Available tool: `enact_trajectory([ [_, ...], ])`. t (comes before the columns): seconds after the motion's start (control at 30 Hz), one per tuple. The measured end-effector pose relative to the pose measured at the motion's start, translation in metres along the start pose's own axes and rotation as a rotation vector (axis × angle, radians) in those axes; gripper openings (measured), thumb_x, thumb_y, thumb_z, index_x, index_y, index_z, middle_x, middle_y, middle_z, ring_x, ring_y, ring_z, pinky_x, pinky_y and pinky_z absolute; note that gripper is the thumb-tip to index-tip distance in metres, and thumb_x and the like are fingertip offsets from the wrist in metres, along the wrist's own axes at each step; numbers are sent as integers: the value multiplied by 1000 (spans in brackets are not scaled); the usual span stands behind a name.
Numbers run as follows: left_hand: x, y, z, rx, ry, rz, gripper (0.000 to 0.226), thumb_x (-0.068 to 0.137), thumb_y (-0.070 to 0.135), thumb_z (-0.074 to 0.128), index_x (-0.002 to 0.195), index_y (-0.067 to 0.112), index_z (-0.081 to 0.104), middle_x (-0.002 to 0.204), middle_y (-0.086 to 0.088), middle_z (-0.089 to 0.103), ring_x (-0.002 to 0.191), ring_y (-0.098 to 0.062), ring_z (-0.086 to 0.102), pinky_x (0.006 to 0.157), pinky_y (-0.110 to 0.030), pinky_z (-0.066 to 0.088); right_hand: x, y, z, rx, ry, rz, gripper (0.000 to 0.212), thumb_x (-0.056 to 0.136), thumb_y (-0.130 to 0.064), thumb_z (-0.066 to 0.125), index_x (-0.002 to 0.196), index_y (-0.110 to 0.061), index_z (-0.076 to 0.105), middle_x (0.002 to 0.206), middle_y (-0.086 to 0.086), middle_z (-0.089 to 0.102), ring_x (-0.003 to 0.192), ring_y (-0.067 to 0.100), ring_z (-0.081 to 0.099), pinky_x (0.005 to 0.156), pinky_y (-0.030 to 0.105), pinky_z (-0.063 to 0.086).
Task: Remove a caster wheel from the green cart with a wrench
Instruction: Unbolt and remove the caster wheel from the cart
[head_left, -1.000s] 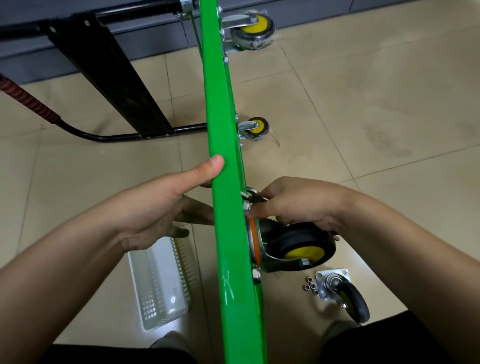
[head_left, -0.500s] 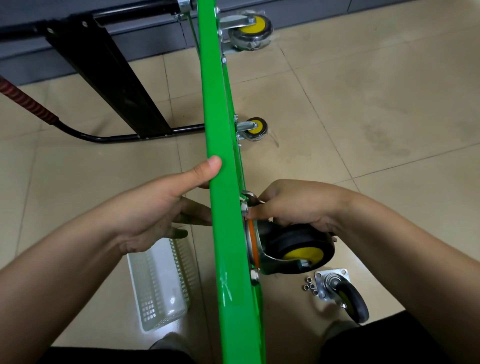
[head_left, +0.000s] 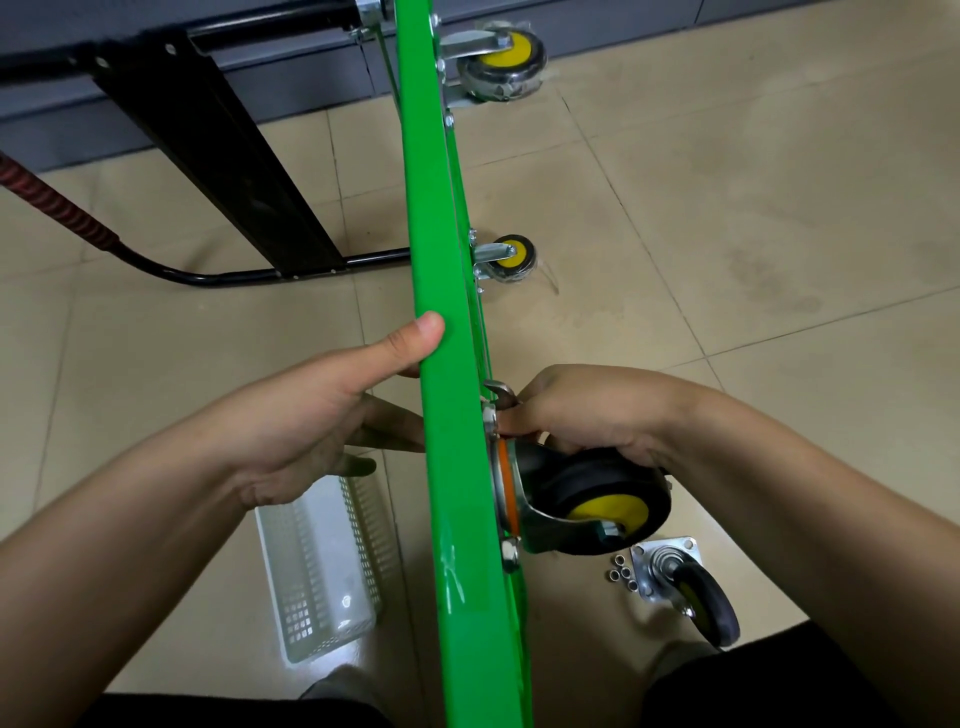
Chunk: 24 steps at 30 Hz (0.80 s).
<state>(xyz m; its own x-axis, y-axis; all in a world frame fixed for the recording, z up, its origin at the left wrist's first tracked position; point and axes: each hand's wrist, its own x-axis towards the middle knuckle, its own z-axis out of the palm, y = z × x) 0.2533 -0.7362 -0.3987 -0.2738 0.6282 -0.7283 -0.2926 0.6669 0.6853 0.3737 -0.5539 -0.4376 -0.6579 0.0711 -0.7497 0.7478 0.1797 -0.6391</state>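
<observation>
The green cart deck (head_left: 447, 364) stands on its edge, running from top to bottom of the view. My left hand (head_left: 322, 415) grips it from the left, thumb on the top edge and fingers behind. On the right face, a black caster wheel with a yellow hub (head_left: 597, 499) sits on its metal plate. My right hand (head_left: 582, 410) is closed on a metal wrench (head_left: 500, 391), whose head sits at the bolt above the caster. Most of the wrench is hidden under my fingers.
A removed black caster (head_left: 685, 587) lies on the tile floor beside several loose nuts (head_left: 621, 576). A white perforated basket (head_left: 322, 566) lies left of the deck. Two more casters (head_left: 511, 257), (head_left: 501, 60) remain mounted farther along. The black handle frame (head_left: 223, 156) lies at left.
Both hands stay nearly where they were; my right hand and the wrench head have shifted only slightly at the bolt.
</observation>
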Motion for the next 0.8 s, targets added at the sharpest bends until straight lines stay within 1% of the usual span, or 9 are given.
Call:
enact_trajectory([
  [0.1,1,0,-1,-3,-2,-8,58,72,78,50,112,40,70,116,-15,74,113,-27,69,117,-61,24,-1,1,0,-38,23,-7,33,100,-33,61,76,-11,59,35,-7,43,28,11,35,40,18,31],
  [0.13,1,0,-1,-3,-4,-9,59,72,78,50,113,40,70,116,-16,74,113,-27,69,117,-61,24,-1,2,-2,-54,27,-16,34,99,-34,62,77,-9,60,37,-6,43,29,10,35,38,17,30],
  [0.2,1,0,-1,-5,-8,-10,59,72,78,51,113,40,70,116,-17,73,113,-27,69,117,-61,23,-1,3,-5,-54,13,-37,33,96,-34,66,93,-1,66,50,1,47,35,12,35,40,19,29],
  [0.27,0,0,-1,-4,-8,-8,58,73,78,51,113,40,70,116,-16,74,113,-27,69,118,-62,22,0,4,-7,-30,-16,-48,36,93,-31,70,108,1,65,69,12,47,43,16,33,44,22,28],
  [0.33,0,0,-1,-4,-8,-4,57,73,77,50,111,40,71,116,-16,74,113,-27,69,117,-63,22,1,5,-8,-27,-23,-45,33,92,-30,72,103,0,64,77,14,44,44,16,31,43,22,26],
  [0.43,0,1,0,0,-11,-4,56,73,77,49,110,41,71,116,-15,74,113,-27,69,117,-63,22,2,4,-8,-53,-10,-50,22,91,-29,73,88,-10,62,59,7,44,38,13,31,40,19,25],
  [0.6,0,1,0,10,2,-12,58,72,78,48,110,41,70,115,-15,74,113,-26,69,118,-61,23,-3,2,-8,-49,12,-91,27,93,-23,71,72,-12,59,44,-4,48,31,8,36,37,15,28],
  [0.7,0,1,1,13,5,-8,58,72,78,48,110,41,70,115,-13,75,114,-26,69,118,-60,24,-1,2,-5,-37,11,-45,25,95,-26,68,76,-12,58,39,-5,39,34,13,30,41,19,25],
  [0.8,0,1,1,12,11,-4,57,72,78,48,109,42,70,114,-13,75,114,-26,69,118,-61,23,3,3,-2,-23,-13,-16,21,96,-27,66,85,-11,59,44,0,32,41,18,24,48,25,21],
])
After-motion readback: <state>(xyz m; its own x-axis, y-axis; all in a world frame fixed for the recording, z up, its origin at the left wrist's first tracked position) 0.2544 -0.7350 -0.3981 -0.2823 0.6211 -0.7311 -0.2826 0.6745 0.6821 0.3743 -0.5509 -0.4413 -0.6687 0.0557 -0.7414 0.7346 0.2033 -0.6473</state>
